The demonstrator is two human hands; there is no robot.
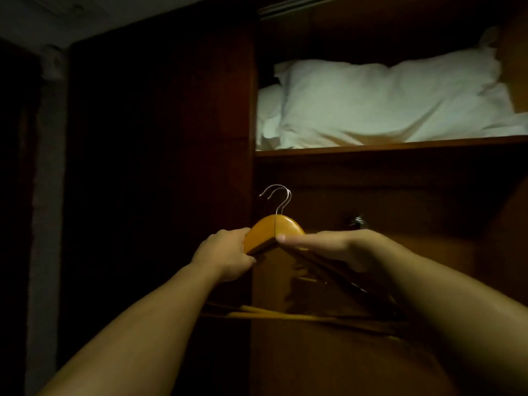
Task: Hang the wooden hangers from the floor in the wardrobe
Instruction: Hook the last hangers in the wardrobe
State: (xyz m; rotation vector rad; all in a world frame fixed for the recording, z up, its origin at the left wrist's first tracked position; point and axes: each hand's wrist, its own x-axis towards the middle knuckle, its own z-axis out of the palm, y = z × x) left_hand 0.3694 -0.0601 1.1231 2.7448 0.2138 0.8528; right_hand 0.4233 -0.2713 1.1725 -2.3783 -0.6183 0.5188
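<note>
I hold a stack of wooden hangers [274,228] up in front of the open wardrobe [371,181]; two metal hooks [278,197] stand up side by side from the tops. My left hand [225,254] grips the left shoulder of the stack. My right hand [325,244] holds the right arm, the thumb lying straight along its top edge and the fingers hidden under it. The hangers' bottom bars [285,315] show between my forearms. A small metal fitting [357,220] glints on the wardrobe's back wall; I cannot see a rail.
A wooden shelf [371,148] crosses the wardrobe above the hangers, with white pillows [385,104] lying on it. A dark wardrobe door panel [160,167] stands to the left, and a pale wall strip [43,195] beyond it. The room is dim.
</note>
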